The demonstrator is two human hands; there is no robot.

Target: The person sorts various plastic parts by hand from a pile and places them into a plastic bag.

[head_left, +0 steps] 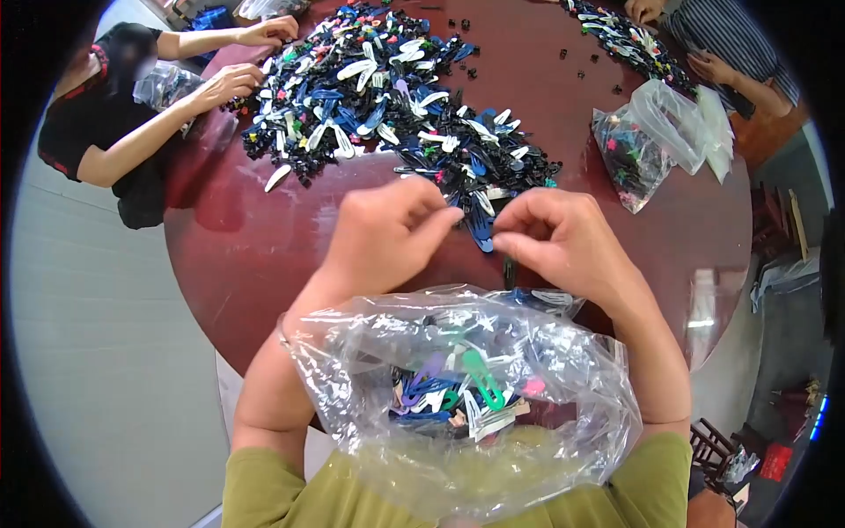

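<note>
My left hand (pixel 392 231) is curled at the near edge of the heap of hair clips (pixel 352 97), thumb and forefinger close together. What is between those fingertips, if anything, is too small to tell. Opposite it, my right hand (pixel 563 239) is also curled in a pinch, fingertips beside a dark blue snap hair clip (pixel 481 236). Whether they grip that clip I cannot make out. Below both hands, a clear plastic bag (pixel 352 422) gapes open against my front. Inside it lie mixed clips, including a green snap clip (pixel 482 380) and a purple one (pixel 426 380).
The round red-brown table (pixel 238 264) carries the heap and a second pile of clips (pixel 629 40) at the far right. Another plastic bag (pixel 629 158) with clips lies near it. One person (pixel 101 123) works at the left, another (pixel 731 44) at the right. Small black pieces lie scattered between.
</note>
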